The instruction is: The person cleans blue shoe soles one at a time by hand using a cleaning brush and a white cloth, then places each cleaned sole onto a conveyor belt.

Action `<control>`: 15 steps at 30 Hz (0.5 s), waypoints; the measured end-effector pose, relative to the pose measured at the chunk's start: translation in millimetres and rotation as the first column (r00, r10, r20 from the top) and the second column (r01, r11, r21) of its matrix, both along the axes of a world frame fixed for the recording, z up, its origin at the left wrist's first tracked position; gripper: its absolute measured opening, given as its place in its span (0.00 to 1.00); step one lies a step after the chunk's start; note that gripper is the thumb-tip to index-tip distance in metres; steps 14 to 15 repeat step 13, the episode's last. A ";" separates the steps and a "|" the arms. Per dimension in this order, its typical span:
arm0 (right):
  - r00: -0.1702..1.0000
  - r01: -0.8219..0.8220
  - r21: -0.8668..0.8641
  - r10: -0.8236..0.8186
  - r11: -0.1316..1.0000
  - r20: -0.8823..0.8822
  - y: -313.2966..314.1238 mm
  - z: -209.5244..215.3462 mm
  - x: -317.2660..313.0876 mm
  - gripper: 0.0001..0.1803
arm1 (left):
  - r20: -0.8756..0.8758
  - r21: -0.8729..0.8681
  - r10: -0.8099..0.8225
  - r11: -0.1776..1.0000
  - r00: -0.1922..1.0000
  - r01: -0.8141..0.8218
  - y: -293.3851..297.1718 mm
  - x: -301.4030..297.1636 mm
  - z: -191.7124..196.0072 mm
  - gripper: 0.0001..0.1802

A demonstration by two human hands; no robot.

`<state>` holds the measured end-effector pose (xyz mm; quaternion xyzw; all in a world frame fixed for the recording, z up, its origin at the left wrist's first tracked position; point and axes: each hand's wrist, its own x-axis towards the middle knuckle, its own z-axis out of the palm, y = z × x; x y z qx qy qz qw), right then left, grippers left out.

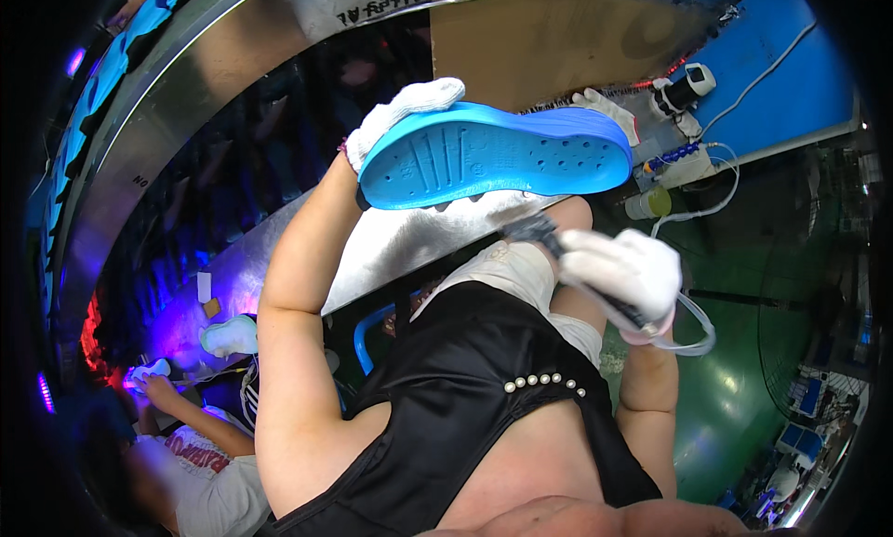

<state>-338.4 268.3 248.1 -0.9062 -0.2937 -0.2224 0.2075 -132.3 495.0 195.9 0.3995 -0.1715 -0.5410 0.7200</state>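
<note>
A bright blue shoe sole (502,162) is held up over the bench edge, its grooved and dimpled inner face toward me. My left hand (402,111), in a white glove, grips its left end from behind. The sole's thick side wall runs along the far edge and round the right end. My right hand (625,275), also gloved, is closed round the handle of a dark brush (532,230) and blurred by motion. The brush head is below the sole and apart from it. A clear tube (699,328) hangs by the right wrist.
Beyond the sole runs a metal-framed conveyor (195,58) with a cardboard sheet (521,44). At right are a white-and-black device (686,86), a yellow-green-lidded jar (651,202) and a blue board (772,63). A co-worker (219,463) works at lower left beside another sole (230,336).
</note>
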 end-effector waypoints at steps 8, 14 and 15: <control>0.991 -0.119 0.291 0.094 0.949 0.098 0.3 -14.2 -1.2 0.17 | 0.102 -0.290 0.372 0.898 0.922 -0.331 52.1 42.7 -13.6 0.52; 0.997 0.019 0.560 -0.056 0.828 0.050 9.1 -31.0 13.4 0.20 | -0.238 -0.749 0.414 0.498 0.879 -0.437 35.4 38.9 106.9 0.58; 0.997 0.019 0.560 -0.056 0.828 0.050 9.1 -31.0 13.4 0.20 | -0.238 -0.749 0.414 0.498 0.879 -0.437 35.4 38.9 106.9 0.58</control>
